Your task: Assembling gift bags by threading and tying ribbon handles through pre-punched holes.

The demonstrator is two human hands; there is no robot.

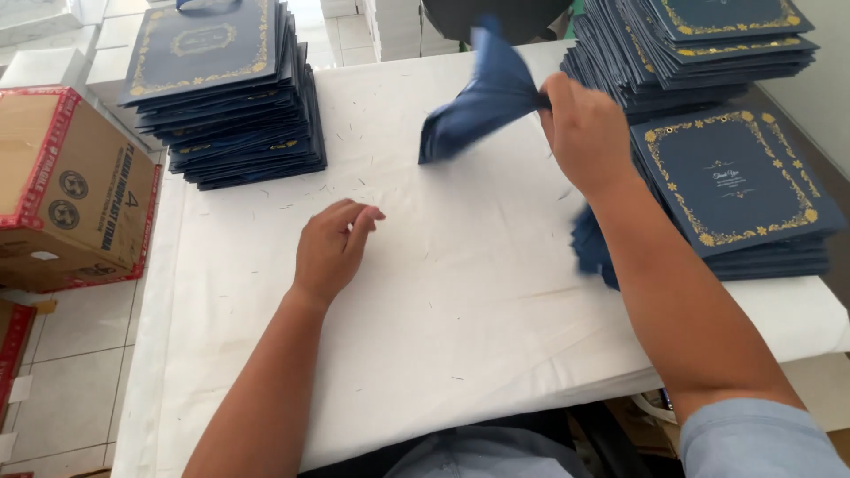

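My right hand (584,133) is raised over the right side of the white-covered table (443,301) and grips a dark blue folded paper bag (482,97) by one end; the bag hangs in the air, blurred. My left hand (335,248) hovers low over the middle of the cloth, fingers loosely curled, holding nothing. Just right of my right forearm lies a flat stack of dark blue bags with gold borders (739,181). More blue paper shows under my right forearm.
A tall stack of the same blue bags (226,88) stands at the table's far left, another pile (699,44) at the far right. A brown cardboard box (75,186) sits on the tiled floor to the left. Small dark scraps dot the cloth.
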